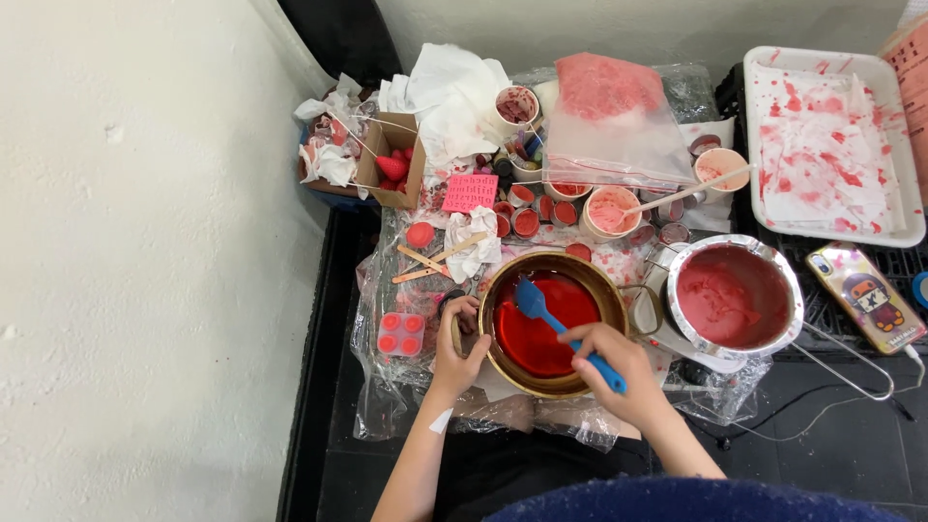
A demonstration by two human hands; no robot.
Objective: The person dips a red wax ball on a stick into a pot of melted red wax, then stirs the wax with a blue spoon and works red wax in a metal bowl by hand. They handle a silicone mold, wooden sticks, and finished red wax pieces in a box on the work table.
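A brass-coloured pot holds glossy red liquid. My right hand grips the handle of a blue silicone spatula, whose blade dips into the liquid at the pot's far side. My left hand clasps the pot's left rim and handle. To the right stands a steel saucepan filled with thicker pinkish-red paste.
Plastic sheet covers the work surface. A small mould with red fill lies to the left, wooden sticks, little red-filled tins, paper cups, a plastic bag, a stained white tray, a phone.
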